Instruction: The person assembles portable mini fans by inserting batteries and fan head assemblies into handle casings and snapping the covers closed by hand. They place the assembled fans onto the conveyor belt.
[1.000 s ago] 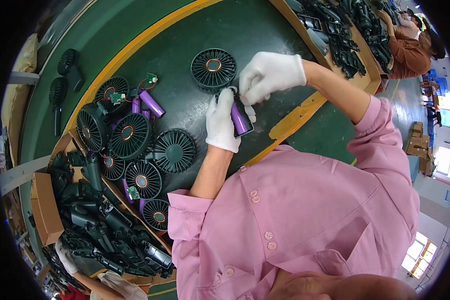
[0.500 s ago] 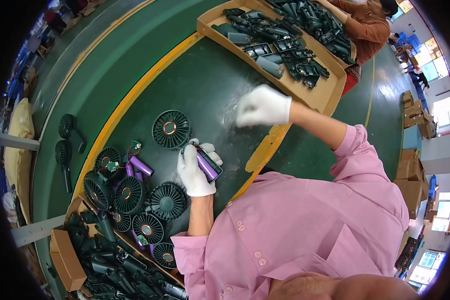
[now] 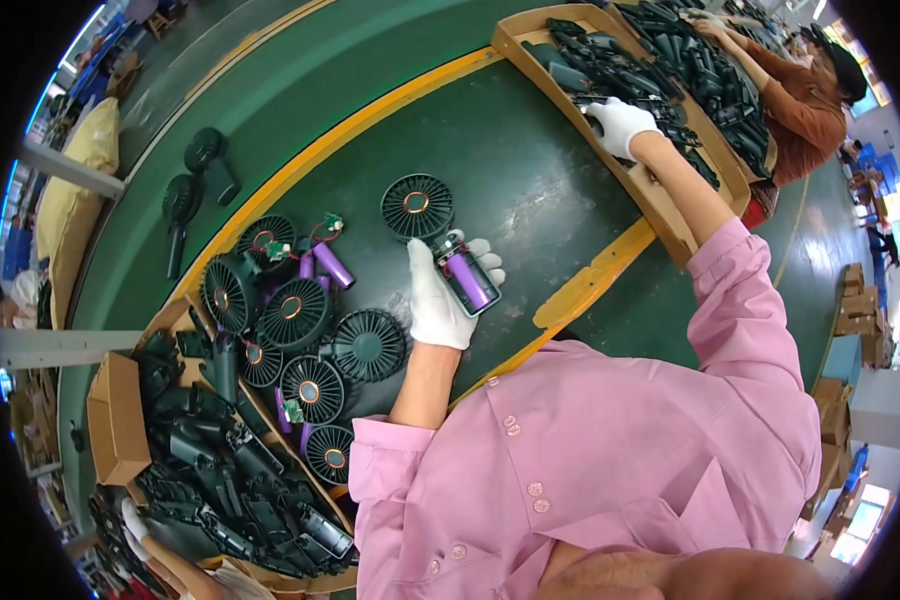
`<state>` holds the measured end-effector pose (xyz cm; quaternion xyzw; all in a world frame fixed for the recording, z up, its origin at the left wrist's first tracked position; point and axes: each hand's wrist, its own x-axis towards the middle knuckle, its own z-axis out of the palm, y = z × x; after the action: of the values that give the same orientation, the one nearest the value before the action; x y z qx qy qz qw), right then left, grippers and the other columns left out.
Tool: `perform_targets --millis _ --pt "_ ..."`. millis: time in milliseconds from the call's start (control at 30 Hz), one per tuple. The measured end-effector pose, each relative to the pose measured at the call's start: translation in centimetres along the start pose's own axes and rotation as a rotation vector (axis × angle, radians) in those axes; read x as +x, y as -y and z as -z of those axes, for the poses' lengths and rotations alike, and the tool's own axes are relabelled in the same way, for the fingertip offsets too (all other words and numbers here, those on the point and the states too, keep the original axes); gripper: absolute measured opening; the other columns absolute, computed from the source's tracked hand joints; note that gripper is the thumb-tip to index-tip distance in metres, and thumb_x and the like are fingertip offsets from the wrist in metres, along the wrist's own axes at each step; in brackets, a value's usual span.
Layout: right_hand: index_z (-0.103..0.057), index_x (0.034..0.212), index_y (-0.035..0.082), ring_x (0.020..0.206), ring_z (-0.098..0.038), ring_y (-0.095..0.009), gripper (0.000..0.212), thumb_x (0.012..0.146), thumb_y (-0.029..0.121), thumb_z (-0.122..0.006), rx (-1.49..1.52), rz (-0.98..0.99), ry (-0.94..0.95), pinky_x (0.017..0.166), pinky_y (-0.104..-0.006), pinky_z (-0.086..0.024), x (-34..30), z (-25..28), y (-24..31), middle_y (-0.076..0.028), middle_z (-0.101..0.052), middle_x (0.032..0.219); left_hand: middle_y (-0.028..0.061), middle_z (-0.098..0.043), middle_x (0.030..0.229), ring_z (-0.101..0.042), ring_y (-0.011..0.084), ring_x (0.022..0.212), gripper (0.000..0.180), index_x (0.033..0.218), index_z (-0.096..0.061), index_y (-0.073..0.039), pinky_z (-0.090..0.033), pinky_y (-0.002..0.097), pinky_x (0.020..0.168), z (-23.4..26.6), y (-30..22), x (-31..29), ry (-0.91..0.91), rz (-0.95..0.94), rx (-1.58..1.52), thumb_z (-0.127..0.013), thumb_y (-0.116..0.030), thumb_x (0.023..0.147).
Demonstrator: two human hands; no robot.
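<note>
My left hand (image 3: pixel 438 305), in a white glove, is closed around the open handle of a black handheld fan. A purple battery (image 3: pixel 468 280) lies in that handle. The round fan head (image 3: pixel 417 208) with a copper-coloured ring rests just beyond my fingers on the green table. My gloved right hand (image 3: pixel 625 128) reaches over the near wall of a cardboard box (image 3: pixel 610 150) at the far right. Its fingers are apart and curve down at the dark plastic handle parts (image 3: pixel 610 65); nothing held shows in them.
Left of my left hand, several black fans (image 3: pixel 295 312) lie clustered, some with purple batteries (image 3: pixel 333 265) and green circuit boards. A second box (image 3: pixel 120 420) holds black parts at lower left. Two fans (image 3: pixel 180 200) lie beyond the yellow edge. A co-worker (image 3: pixel 810 110) sits at upper right.
My right hand has moved away, up and right, from above the table into the parts box, its fingers opening from a fist. My left hand still holds the fan. The whole view has shifted.
</note>
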<state>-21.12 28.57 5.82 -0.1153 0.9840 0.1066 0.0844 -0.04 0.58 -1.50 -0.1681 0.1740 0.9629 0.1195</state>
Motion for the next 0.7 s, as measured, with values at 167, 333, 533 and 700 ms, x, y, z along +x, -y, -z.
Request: perform_targets --millis 167,333,533,700 --pt "-0.06 0.122 0.011 0.1 -0.063 -0.034 0.041 0.082 0.02 -0.058 0.053 0.029 0.01 0.088 -0.0411 -0.05 -0.7 2.0 0.0 -0.022 -0.065 0.109 0.016 -0.061 0.1 -0.061 0.0308 0.087 0.065 0.108 -0.054 -0.005 -0.053 0.0451 0.075 0.4 0.3 0.2 0.024 0.003 -0.015 -0.039 -0.066 0.091" --pt "-0.054 0.127 0.006 0.069 -0.066 -0.023 0.049 0.08 0.017 -0.063 0.844 0.176 -0.443 0.064 -0.033 -0.053 -6.3 6.2 6.0 -0.014 -0.067 0.096 0.0156 -0.061 0.1 -0.061 0.0309 0.088 0.066 0.108 -0.053 -0.006 -0.053 0.0447 0.076 0.6 0.4 -0.3 0.046 -0.005 -0.068 -0.04 -0.067 0.09" --pt "-0.05 0.124 -0.004 0.059 -0.063 -0.014 0.041 0.087 0.01 -0.06 1.763 0.044 0.212 0.053 -0.0246 -0.053 -13.0 2.2 15.4 -0.014 -0.063 0.091 0.014 -0.064 0.096 -0.064 0.0259 0.084 0.066 0.11 -0.055 -0.007 -0.055 0.0407 0.073 -0.6 0.7 -0.3 0.03 -0.05 0.025 -0.033 -0.067 0.092" --pt "-0.054 0.124 -0.005 0.071 -0.059 -0.008 0.049 0.082 0.015 -0.066 1.374 0.187 0.398 0.064 -0.0241 -0.049 -12.5 -1.8 14.8 -0.008 -0.065 0.092 0.0091 -0.064 0.099 -0.063 0.0225 0.088 0.067 0.115 -0.056 -0.009 -0.054 0.039 0.079 0.1 0.9 -0.1 0.07 -0.092 0.01 -0.031 -0.067 0.093"
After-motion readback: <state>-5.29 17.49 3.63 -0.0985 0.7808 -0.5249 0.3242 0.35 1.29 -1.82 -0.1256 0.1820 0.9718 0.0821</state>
